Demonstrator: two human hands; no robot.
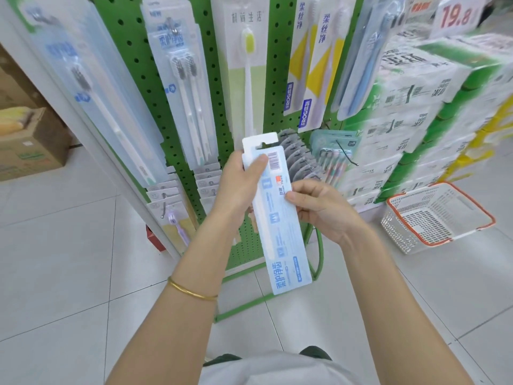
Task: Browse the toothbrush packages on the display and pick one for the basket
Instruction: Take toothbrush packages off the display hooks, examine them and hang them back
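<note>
**Toothbrush package, held in both hands**

Toothbrush package (274,212): centre of frame, barcode side up, before the green display (155,87). Left hand (238,187) grips its upper end; right hand (319,207) pinches its right edge. Basket (394,232): floor, right of frame.

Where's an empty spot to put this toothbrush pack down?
The basket by the tissue stacks looks empty inside, with room for the toothbrush pack. Bare floor tiles lie between the cardboard box and the green rack. The rack itself is crowded with hanging packs, leaving little room to pass a hand.
</note>
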